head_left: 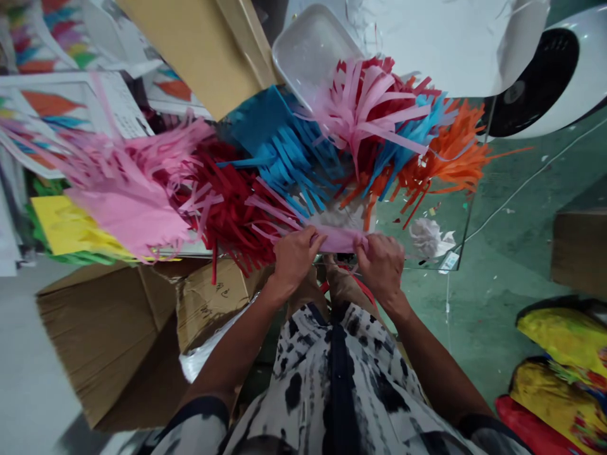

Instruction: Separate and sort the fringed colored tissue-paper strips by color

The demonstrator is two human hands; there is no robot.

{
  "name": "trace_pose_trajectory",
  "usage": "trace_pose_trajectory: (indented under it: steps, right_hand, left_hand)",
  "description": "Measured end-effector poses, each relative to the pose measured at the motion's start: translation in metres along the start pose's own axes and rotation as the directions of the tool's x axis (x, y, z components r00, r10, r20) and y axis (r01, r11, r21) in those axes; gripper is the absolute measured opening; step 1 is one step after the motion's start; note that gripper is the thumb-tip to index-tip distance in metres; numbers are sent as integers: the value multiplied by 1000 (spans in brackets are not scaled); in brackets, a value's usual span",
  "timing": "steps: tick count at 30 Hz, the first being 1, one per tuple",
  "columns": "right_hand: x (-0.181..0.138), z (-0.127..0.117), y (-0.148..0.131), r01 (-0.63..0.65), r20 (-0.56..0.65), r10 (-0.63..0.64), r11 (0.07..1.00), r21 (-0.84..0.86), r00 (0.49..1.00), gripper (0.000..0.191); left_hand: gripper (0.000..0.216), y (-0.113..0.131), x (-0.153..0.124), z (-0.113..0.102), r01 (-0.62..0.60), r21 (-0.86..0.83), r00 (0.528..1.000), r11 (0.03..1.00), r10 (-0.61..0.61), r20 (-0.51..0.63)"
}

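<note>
A pair of bare hands draws out a pink strip (339, 239) at the near edge of a glass worktop (462, 237), close to its right-hand corner. The left grip (294, 256) is clenched on one end, the right grip (382, 262) on the other, so that the strip lies directly between them, its long axis running roughly level with the worktop's near edge. Neither hand is clearly nearer; the middle of the strip spans the gap, while any part folded inside the fingers cannot be seen.

Just beyond the left hand, red fringe (227, 208) spills over the near edge, with blue fringe (289, 164) farther in. Toward the worktop's right edge, orange fringe (441, 151) fans out past a bundle of pink fringe (365, 104). A crumpled white wad (427, 237) sits near the near right corner, to the right of the right hand. Below the near edge, on the left, stands a cardboard box (109, 328).
</note>
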State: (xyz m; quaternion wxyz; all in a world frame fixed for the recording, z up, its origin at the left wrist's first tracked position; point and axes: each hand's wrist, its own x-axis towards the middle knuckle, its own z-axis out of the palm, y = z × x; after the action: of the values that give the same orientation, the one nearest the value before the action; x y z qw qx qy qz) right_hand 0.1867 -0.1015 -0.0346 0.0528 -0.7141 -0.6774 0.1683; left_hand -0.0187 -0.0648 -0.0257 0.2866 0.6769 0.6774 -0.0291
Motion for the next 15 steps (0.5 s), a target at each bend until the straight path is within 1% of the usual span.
trace_pose_trajectory:
  steps: [3,9,12,15]
  right_hand:
    - [0,-1,-4,-8,-30,8,1000,-13,1000,25]
    - [-2,1,-4,2,-53,-1,1000,17,999,26]
    - [-3,3,-4,28,-84,-28,1000,2,996,24]
    - [-4,5,-4,43,-86,-46,999,-33,995,20]
  left_hand:
    - [34,0,2,3,-12,41,1000,999,13,-10]
    - [39,0,5,4,-41,105,999,994,44,-24]
    - [43,2,8,0,-48,156,999,987,47,13]
    - [47,5,12,-5,-52,203,997,978,38,72]
